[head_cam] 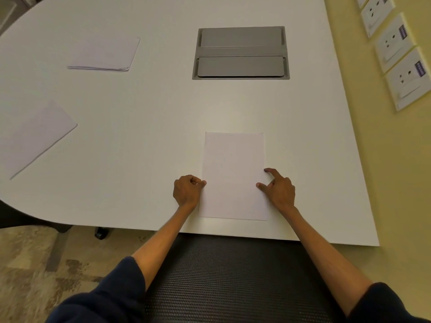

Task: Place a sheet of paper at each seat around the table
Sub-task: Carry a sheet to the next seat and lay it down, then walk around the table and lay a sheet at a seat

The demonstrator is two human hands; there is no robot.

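Observation:
A white sheet of paper lies flat and upright near the front edge of the white table, in front of a black mesh chair back. My left hand is curled, thumb and forefinger pinched at the sheet's left edge. My right hand has its fingers apart, thumb and index fingertip resting on the sheet's right edge. Another single sheet lies angled at the table's left side. A small stack of paper sits at the far left.
A grey double-lid cable hatch is set into the table beyond the sheet. A yellow wall with several socket plates runs close along the right. Patterned carpet and a chair base show below the table's curved left edge.

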